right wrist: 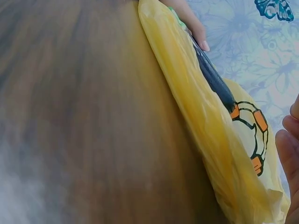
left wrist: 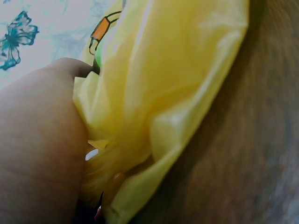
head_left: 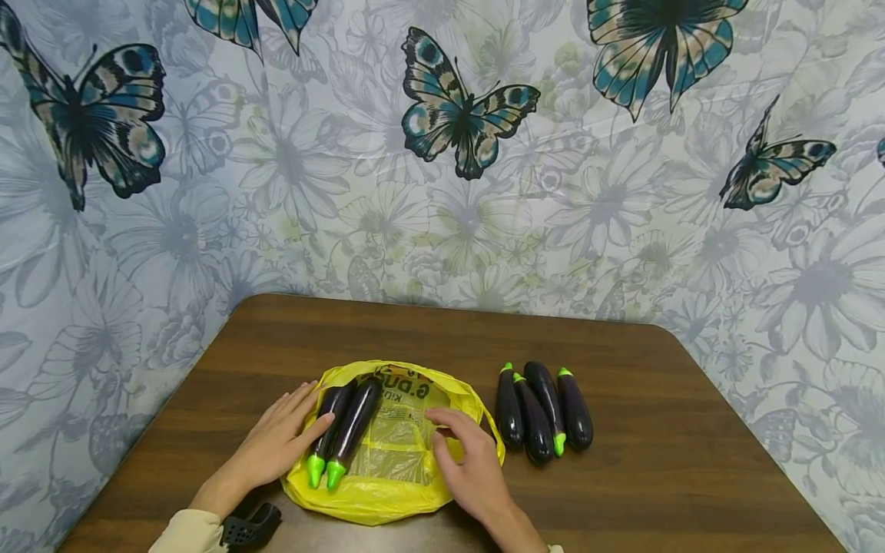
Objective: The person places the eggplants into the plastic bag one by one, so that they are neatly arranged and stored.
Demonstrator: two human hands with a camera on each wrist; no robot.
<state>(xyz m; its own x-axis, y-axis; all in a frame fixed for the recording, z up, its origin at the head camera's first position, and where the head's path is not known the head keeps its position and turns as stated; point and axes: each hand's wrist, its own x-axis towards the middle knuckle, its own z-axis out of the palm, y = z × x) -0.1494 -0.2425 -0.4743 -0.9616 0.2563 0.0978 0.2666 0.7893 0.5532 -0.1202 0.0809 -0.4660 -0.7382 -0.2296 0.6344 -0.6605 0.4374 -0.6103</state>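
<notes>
A yellow plastic bag [head_left: 376,503] lies spread on the table with its mouth facing up. Two dark purple eggplants [head_left: 356,430] with green stem ends lie side by side in its left part. My left hand [head_left: 280,438] rests at the bag's left rim, fingers extended along the outside and thumb over the nearer eggplant. Over the right side of the bag is my right hand [head_left: 473,465], thumb and forefinger apart, nothing visible between them. In the right wrist view, its fingertips [right wrist: 290,140] show beside the bag [right wrist: 205,135].
Several more eggplants [head_left: 542,411] lie grouped on the brown wooden table [head_left: 657,461], just right of the bag. Behind the table's far edge hangs a pale floral wall covering [head_left: 484,246] with butterflies. A black strap [head_left: 250,528] sits by the left wrist.
</notes>
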